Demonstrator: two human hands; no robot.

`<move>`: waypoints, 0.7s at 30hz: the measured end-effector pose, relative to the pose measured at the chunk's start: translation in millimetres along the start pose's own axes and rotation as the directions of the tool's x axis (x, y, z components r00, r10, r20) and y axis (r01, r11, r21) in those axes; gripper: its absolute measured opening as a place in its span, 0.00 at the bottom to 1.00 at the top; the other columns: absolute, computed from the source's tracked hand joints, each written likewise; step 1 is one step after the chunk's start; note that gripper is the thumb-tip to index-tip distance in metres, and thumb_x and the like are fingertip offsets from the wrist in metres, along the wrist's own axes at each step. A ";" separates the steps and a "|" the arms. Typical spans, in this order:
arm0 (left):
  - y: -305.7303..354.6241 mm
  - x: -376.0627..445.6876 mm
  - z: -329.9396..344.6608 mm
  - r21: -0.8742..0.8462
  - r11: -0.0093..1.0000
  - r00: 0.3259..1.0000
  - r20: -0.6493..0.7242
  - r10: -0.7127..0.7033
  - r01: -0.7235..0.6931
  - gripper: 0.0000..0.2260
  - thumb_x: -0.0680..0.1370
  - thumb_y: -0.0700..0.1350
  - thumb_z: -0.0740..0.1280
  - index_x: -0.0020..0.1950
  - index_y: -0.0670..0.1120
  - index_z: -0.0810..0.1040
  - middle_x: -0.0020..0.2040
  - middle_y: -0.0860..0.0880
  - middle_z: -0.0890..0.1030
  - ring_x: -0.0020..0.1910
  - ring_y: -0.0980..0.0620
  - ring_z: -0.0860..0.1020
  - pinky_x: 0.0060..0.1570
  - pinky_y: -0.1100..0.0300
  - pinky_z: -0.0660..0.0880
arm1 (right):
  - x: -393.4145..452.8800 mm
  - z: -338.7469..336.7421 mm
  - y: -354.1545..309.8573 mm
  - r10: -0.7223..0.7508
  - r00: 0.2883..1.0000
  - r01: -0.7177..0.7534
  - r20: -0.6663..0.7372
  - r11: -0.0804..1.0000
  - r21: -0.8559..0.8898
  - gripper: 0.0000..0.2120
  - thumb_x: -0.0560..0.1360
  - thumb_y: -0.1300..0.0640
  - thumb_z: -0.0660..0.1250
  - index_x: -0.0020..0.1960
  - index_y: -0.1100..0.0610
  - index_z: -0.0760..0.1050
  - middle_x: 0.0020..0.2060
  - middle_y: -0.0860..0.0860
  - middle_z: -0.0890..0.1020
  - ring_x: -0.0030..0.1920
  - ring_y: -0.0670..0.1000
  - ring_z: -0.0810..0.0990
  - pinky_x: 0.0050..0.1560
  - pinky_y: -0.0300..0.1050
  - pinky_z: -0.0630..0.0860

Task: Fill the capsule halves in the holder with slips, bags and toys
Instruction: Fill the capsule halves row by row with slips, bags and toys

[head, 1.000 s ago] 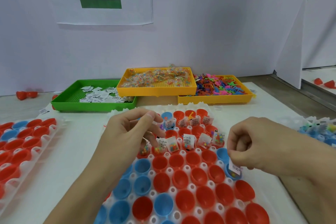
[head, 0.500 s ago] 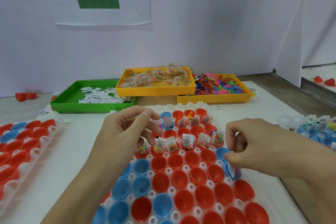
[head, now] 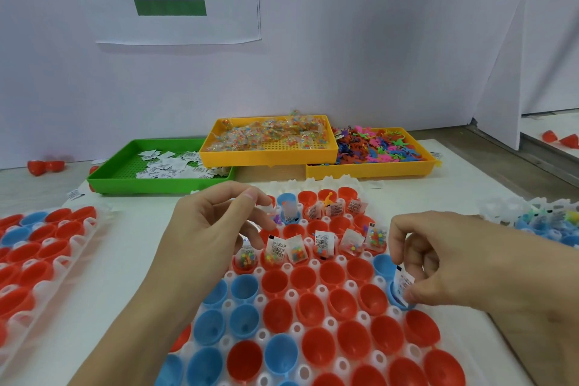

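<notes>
The white holder with red and blue capsule halves lies in front of me. Its far rows hold slips, bead bags and toys; the near halves are empty. My right hand pinches a small bag with a printed slip that stands in a blue capsule half at the holder's right edge. My left hand hovers over the holder's far left, fingers curled, pinching what looks like a small clear bag at its fingertips.
At the back stand a green tray of slips, a yellow tray of bead bags and a yellow tray of toys. Another holder of empty halves lies at the left, and a filled one at the right.
My right hand has shifted its fingers on the bag, which stays in the blue half. My left hand has hardly moved.
</notes>
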State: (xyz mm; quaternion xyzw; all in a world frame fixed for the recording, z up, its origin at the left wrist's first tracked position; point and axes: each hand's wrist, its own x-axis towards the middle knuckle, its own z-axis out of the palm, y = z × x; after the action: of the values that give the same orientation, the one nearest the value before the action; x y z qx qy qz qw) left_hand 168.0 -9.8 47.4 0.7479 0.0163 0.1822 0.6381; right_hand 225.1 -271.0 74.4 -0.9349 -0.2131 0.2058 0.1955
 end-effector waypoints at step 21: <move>1.0 -0.2 -0.2 0.042 0.999 1.000 0.006 0.025 -0.026 0.12 0.80 0.44 0.64 0.41 0.51 0.84 0.36 0.45 0.84 0.29 0.52 0.79 0.28 0.66 0.73 | -0.4 -2.5 5.2 0.008 1.000 -0.008 -0.015 1.000 0.020 0.17 0.63 0.39 0.74 0.46 0.32 0.69 0.37 0.37 0.83 0.31 0.39 0.78 0.45 0.48 0.80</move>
State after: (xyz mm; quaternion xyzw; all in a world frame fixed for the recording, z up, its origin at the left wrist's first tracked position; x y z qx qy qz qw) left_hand 167.6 -9.9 48.3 0.7618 0.0089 0.1879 0.6199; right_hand 227.6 -276.2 74.3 -0.9353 -0.2057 0.2017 0.2055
